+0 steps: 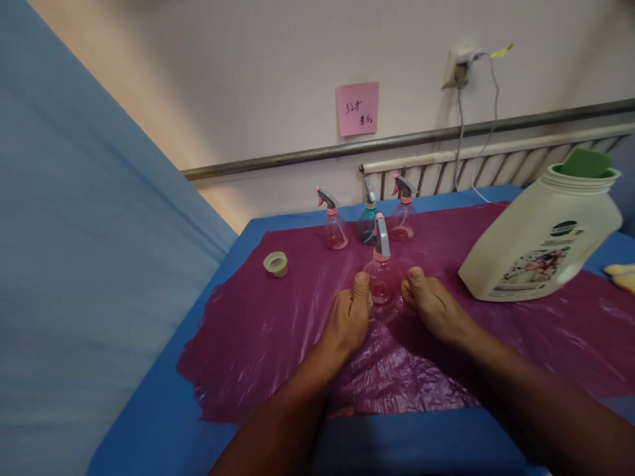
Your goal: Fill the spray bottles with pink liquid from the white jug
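Note:
A clear spray bottle [381, 281] with a pink collar and grey-and-pink trigger head stands upright between my hands. My left hand [350, 311] is closed in a fist, thumb up, close by the bottle's left side; whether it touches is unclear. On the right, my right hand [431, 301] makes the same thumb-up fist, slightly apart from the bottle. Neither hand shows anything in its fingers. Behind stand a pink-collared clear spray bottle [336, 230], a teal spray bottle [368, 226] and another clear spray bottle [402, 221].
A large cream detergent jug [536, 244] with a green piece in its mouth stands at right. A pale round cap [276, 264] lies at left. Purple plastic sheet [268, 344] covers part of the blue table [149, 423]. A blue curtain [89, 231] hangs at left; a yellow item [622, 276] lies far right.

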`<state>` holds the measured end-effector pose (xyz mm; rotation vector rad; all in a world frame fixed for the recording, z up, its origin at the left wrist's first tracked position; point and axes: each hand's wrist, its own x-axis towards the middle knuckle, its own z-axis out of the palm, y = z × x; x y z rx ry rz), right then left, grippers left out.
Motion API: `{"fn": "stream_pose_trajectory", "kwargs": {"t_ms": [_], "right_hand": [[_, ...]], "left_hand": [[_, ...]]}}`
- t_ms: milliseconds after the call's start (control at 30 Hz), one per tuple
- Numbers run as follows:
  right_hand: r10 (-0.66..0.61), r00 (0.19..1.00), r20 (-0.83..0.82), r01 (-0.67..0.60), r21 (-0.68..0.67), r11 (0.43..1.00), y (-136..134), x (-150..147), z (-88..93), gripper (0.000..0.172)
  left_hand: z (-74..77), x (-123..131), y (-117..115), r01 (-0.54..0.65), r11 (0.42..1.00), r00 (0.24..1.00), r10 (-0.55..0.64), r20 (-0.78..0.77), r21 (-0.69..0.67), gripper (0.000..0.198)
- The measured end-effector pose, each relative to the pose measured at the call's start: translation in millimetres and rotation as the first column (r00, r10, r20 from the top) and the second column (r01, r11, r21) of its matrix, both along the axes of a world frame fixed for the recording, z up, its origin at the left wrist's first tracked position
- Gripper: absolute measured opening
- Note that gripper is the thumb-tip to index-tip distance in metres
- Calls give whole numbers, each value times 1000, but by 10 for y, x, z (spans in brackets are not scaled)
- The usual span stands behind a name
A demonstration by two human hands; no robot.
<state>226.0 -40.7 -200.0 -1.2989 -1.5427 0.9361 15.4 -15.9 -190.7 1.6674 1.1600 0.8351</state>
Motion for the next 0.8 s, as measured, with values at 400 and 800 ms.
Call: {"fn": "stream_pose_trajectory", "kwargs": {"t_ms": [400, 800], "right_hand": [[-279, 960, -10, 274, 233, 933, 16, 101, 159, 75], [-176, 981, 83, 124, 432, 893, 108, -7, -124, 50]], "left_hand": [[105, -5, 25, -247, 925, 969, 229, 96, 288, 56], [-278, 92, 183, -25, 872, 998, 47, -34, 489, 84]]}}
